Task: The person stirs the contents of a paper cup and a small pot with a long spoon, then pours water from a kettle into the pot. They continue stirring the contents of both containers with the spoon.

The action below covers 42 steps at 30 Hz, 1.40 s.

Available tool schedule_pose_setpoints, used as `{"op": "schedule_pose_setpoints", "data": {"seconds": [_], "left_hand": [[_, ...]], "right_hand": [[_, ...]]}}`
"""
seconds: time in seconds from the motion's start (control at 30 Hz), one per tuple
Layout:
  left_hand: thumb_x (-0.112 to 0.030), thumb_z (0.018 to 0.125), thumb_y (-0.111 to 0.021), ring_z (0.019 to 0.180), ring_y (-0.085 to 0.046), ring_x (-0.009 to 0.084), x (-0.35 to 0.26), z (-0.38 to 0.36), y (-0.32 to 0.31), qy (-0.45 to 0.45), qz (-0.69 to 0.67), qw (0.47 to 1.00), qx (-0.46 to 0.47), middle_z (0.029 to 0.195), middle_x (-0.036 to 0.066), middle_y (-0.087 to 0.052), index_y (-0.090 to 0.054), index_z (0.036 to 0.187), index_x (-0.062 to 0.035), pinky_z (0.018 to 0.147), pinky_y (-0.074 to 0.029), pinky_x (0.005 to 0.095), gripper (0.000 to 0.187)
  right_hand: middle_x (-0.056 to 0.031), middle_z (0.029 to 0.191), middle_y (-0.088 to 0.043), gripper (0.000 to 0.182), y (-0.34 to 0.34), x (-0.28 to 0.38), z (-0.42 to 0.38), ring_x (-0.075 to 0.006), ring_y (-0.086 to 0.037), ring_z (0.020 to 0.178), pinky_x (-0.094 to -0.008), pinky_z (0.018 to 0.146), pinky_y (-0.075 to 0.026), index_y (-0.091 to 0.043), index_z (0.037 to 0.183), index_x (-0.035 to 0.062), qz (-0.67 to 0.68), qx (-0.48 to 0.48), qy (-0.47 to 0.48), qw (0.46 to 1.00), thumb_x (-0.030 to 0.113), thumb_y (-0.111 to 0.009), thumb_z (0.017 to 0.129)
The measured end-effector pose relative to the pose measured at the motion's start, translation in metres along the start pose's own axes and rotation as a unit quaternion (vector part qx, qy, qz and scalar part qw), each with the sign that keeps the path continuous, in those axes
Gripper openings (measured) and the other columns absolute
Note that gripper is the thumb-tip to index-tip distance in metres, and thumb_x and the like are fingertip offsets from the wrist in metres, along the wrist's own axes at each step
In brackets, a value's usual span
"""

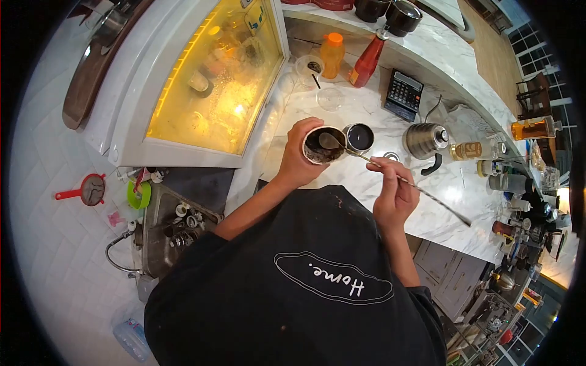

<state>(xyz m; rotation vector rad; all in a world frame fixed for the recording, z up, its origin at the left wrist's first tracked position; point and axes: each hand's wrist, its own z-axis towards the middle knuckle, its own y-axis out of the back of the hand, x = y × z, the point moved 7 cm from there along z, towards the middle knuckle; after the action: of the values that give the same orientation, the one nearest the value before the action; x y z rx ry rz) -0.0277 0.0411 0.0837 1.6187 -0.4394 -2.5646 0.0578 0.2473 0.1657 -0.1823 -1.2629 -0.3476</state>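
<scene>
My left hand (298, 154) is wrapped around a light-rimmed cup (317, 155), tilted so that dark, grainy-looking contents show inside. Between the fingers of my right hand (394, 190) is a long bar spoon with a twisted handle (441, 206). The spoon's bowl (328, 141) sits inside the cup's mouth, over the dark contents. Right beside the held cup stands a second cup of dark liquid (360, 136), and the spoon's shaft passes close to its lower rim. A clear round lid (330, 99) lies on the counter behind them.
A steel gooseneck kettle (425, 139) and a calculator (403, 94) are on the marble counter (378, 177) to the right. Farther back stand a red bottle (367, 63), an orange-capped bottle (332, 56) and a clear cup (308, 68). A lit glass-fronted cabinet (213, 91) borders the left, above a sink (160, 210).
</scene>
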Motion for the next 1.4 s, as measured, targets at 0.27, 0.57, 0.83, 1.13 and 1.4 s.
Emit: {"op": "schedule_pose_setpoints", "data": {"seconds": [0.27,0.57,0.83,1.13,1.4], "left_hand": [[-0.006,0.065,-0.098,0.124,-0.058,0.0245,-0.001,0.005,0.017,-0.039,-0.053,0.998,-0.024,0.136,0.016,-0.055,-0.042,0.132,-0.0052,0.108,-0.047,0.0369,0.088],[-0.005,0.064,-0.098,0.107,-0.067,0.0278,-0.004,0.021,0.035,-0.129,-0.101,0.985,-0.051,0.125,0.018,-0.061,-0.041,0.129,-0.0065,0.093,-0.052,0.0361,0.087],[-0.004,0.064,-0.098,0.119,-0.061,0.0329,-0.028,0.053,0.040,-0.288,0.013,0.950,-0.118,0.129,0.020,-0.056,-0.040,0.133,-0.0090,0.100,-0.053,0.0424,0.090],[-0.009,0.065,-0.099,0.117,-0.063,0.0340,-0.048,0.072,0.043,-0.326,0.053,0.934,-0.135,0.126,0.019,-0.058,-0.039,0.133,-0.0085,0.099,-0.053,0.0447,0.091],[-0.008,0.067,-0.098,0.112,-0.066,0.0351,-0.050,0.078,0.049,-0.339,0.060,0.932,-0.114,0.123,0.020,-0.061,-0.040,0.133,-0.0096,0.097,-0.055,0.0447,0.088]], "right_hand": [[-0.0188,0.104,-0.076,0.014,-0.038,0.013,0.000,-0.0284,-0.070,0.099,-0.0380,0.090,-0.052,-0.070,0.104,-0.0025,-0.127,0.084,0.151,0.977,0.002,-0.057,0.103],[-0.0155,0.101,-0.077,0.014,-0.044,0.020,0.010,-0.0292,-0.071,0.095,-0.0387,0.089,-0.053,-0.072,0.101,0.0010,-0.089,0.046,0.126,0.987,0.004,-0.059,0.102],[-0.0146,0.097,-0.078,0.009,-0.041,0.055,0.039,-0.0276,-0.072,0.089,-0.0380,0.088,-0.052,-0.071,0.101,-0.0011,-0.116,0.041,0.217,0.968,0.000,-0.062,0.100],[-0.0080,0.088,-0.076,0.010,-0.058,0.079,0.063,-0.0259,-0.066,0.073,-0.0392,0.080,-0.052,-0.070,0.093,0.0014,-0.206,0.043,0.229,0.950,0.002,-0.064,0.100],[-0.0068,0.085,-0.074,0.019,-0.067,0.067,0.069,-0.0219,-0.066,0.075,-0.0325,0.067,-0.051,-0.067,0.090,-0.0001,-0.194,0.044,0.177,0.964,0.010,-0.062,0.105]]}}
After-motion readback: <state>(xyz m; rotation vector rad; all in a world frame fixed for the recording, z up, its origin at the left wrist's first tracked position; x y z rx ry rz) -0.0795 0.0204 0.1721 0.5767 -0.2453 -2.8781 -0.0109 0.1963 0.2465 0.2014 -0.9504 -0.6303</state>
